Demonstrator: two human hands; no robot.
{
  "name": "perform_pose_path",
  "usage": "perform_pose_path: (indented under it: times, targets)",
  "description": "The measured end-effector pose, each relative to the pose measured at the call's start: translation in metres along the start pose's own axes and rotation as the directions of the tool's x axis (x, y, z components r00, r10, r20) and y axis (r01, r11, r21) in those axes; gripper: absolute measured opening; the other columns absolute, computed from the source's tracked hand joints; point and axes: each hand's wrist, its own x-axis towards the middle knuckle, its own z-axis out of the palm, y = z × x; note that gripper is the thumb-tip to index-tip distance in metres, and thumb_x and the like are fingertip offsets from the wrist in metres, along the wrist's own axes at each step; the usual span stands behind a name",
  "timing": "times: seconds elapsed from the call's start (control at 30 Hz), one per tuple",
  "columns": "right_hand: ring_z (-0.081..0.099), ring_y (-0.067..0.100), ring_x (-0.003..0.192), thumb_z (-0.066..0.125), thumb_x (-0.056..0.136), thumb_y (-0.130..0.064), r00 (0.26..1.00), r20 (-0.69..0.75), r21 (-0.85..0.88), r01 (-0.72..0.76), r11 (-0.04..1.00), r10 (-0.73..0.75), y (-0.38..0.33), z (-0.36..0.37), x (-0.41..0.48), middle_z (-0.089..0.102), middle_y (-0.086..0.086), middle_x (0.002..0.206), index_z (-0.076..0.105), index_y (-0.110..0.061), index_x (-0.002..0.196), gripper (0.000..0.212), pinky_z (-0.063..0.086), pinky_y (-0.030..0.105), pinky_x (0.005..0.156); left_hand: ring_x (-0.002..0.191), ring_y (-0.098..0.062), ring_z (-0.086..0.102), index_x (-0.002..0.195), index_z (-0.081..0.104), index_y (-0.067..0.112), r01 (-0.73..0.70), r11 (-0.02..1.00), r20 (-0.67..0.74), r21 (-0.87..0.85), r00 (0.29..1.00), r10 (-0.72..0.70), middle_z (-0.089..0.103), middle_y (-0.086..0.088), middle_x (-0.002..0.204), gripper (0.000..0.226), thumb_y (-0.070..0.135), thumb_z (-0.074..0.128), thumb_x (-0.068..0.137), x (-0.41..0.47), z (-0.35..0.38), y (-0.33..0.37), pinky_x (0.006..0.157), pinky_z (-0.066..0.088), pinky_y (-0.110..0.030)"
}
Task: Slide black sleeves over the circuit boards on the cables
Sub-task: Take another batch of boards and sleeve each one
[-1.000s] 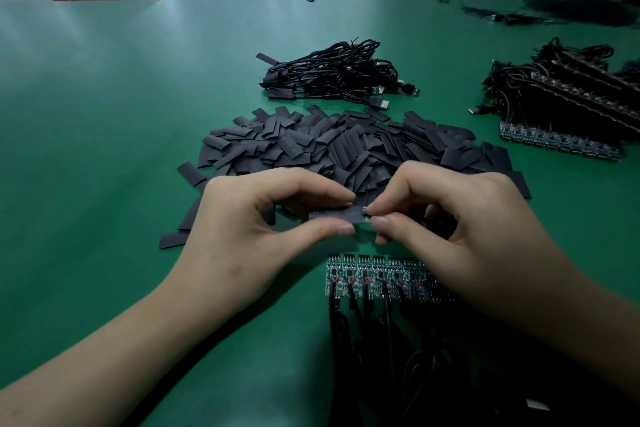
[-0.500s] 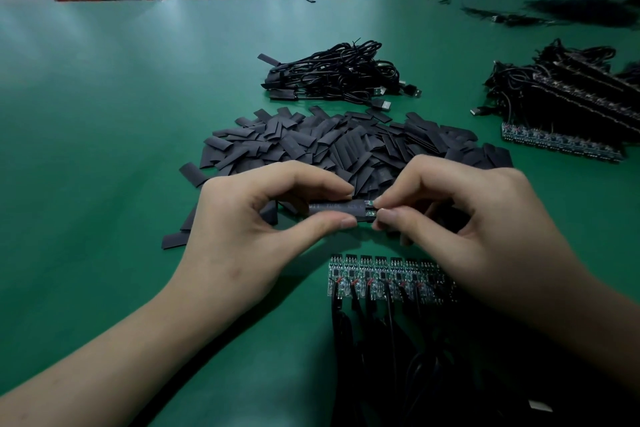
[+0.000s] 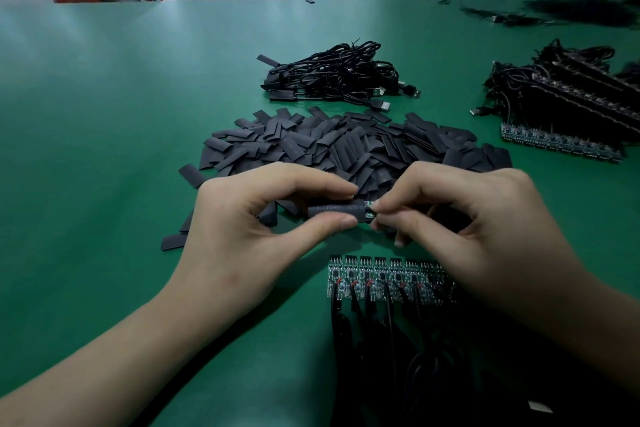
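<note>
**Black sleeve almost over the board**

Black and flat, the sleeve (image 3: 337, 211) is pinched between the thumb and forefinger of the left hand (image 3: 242, 236). It is held level just above the green table (image 3: 104, 114), in front of the loose pile (image 3: 346, 146) of spare sleeves. A sliver of green board (image 3: 370, 210) shows at the sleeve's right end. The right hand (image 3: 467, 229) pinches that end with thumb and fingertip, its other fingers curled.

The step in hand looks like the end of the slide, with the board nearly covered. The next move likely calls for a short, straight push of sleeve against board until no green shows, without snagging the edge. Below the hands, a row (image 3: 381, 277) of bare boards on cables waits.
</note>
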Motion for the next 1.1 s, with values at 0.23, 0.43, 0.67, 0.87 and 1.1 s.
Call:
perform_pose_path:
  times: [0.23, 0.43, 0.67, 0.87, 1.1]
  targets:
    - [0.072, 0.007, 0.069, 0.075, 0.091, -0.023, 0.99, 0.031, 0.169, -0.141, 0.975, 0.138, -0.005, 0.004, -0.002, 0.075, -0.016, 0.077, 0.063, -0.026, 0.095, 0.013, 0.055, 0.03, 0.063, 0.083, -0.009, 0.071, 0.099, 0.076, 0.033, -0.018, 0.997, -0.014, 0.07, 1.0, 0.019, 0.075, 0.018, 0.092, 0.022, 0.032, 0.083, 0.079, 0.0, 0.001, 0.004, 0.076, 0.052, -0.021]
    - [0.074, 0.012, 0.07, 0.066, 0.096, -0.022, 0.936, 0.207, 0.309, -0.34, 0.888, 0.286, -0.006, -0.001, 0.002, 0.078, -0.005, 0.078, 0.07, -0.023, 0.087, 0.009, 0.06, 0.032, 0.07, 0.095, -0.015, 0.067, 0.099, 0.077, 0.025, -0.018, 0.991, -0.09, 0.132, 0.996, 0.03, 0.073, 0.015, 0.099, 0.021, 0.029, 0.085, 0.08, -0.001, 0.001, 0.001, 0.085, 0.052, -0.03]
    - [0.068, 0.01, 0.06, 0.064, 0.095, -0.036, 0.99, 0.013, -0.038, -0.137, 0.99, 0.138, -0.012, 0.007, -0.003, 0.07, -0.015, 0.069, 0.066, -0.03, 0.086, 0.011, 0.054, 0.037, 0.056, 0.093, -0.005, 0.071, 0.106, 0.077, 0.021, 0.069, 0.986, -0.175, 0.152, 0.984, -0.042, 0.074, 0.014, 0.102, 0.025, 0.027, 0.084, 0.083, -0.001, 0.002, 0.004, 0.086, 0.052, -0.018]
    - [0.059, 0.009, 0.053, 0.065, 0.093, -0.034, 0.999, -0.038, -0.3, -0.011, 0.954, 0.0, -0.017, 0.01, -0.006, 0.064, -0.013, 0.064, 0.069, -0.027, 0.088, 0.01, 0.048, 0.036, 0.048, 0.105, 0.003, 0.069, 0.121, 0.073, 0.019, 0.031, 0.989, -0.102, 0.143, 0.995, -0.016, 0.073, 0.016, 0.113, 0.048, 0.038, 0.087, 0.079, -0.003, 0.005, 0.011, 0.096, 0.05, -0.015]
    - [0.06, 0.006, 0.056, 0.065, 0.094, -0.036, 1.0, -0.018, -0.244, -0.015, 0.97, 0.01, -0.017, 0.01, -0.006, 0.064, -0.017, 0.067, 0.07, -0.028, 0.093, 0.009, 0.048, 0.034, 0.05, 0.109, -0.003, 0.07, 0.123, 0.069, 0.015, 0.0, 0.995, -0.11, 0.1, 0.994, 0.011, 0.073, 0.012, 0.118, 0.052, 0.031, 0.09, 0.078, -0.003, 0.006, 0.008, 0.099, 0.053, -0.022]
